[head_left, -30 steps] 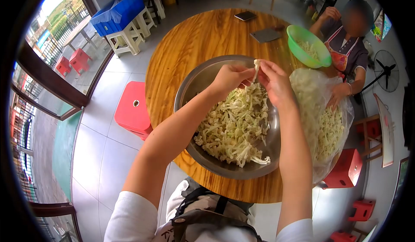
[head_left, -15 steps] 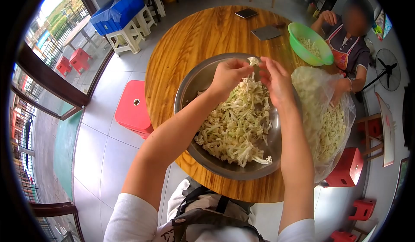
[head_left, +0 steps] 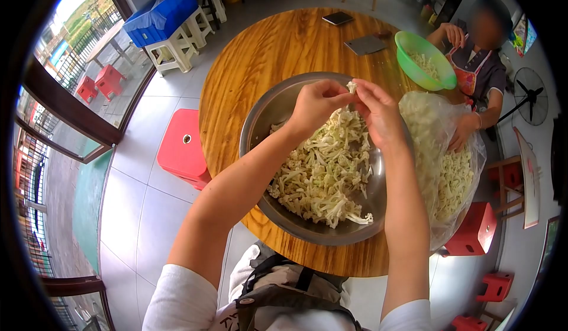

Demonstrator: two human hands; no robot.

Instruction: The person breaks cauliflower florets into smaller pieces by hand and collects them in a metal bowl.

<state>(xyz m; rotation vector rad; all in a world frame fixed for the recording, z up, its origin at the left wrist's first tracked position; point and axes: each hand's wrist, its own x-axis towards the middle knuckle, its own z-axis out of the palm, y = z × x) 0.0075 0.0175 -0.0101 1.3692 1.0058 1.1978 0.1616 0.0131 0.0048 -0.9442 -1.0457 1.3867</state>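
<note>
A small pale cauliflower piece [head_left: 352, 87] is pinched between the fingertips of both hands, above the far side of a wide steel bowl [head_left: 255, 131]. My left hand [head_left: 318, 104] comes in from the left, thumb and index finger pressed together at the piece. From the right, my right hand [head_left: 380, 111] meets it with thumb and fingertips closed on the same piece. Below the hands, a heap of cut cauliflower [head_left: 322, 165] lies in the bowl, some longer strips near its right wall. The piece's lower part is hidden behind the fingers.
A clear bag [head_left: 441, 165] of cauliflower lies at the table's right, a co-worker's hand [head_left: 464, 131] at its opening. Behind it stands a green basin [head_left: 409, 73]. A dark flat cleaver-like item [head_left: 365, 44] and a phone-like object [head_left: 338, 18] rest on the wooden table [head_left: 236, 70].
My hands have come together again after being slightly apart, and the right fingers now close on the piece. The co-worker's raised hand has lowered slightly.
</note>
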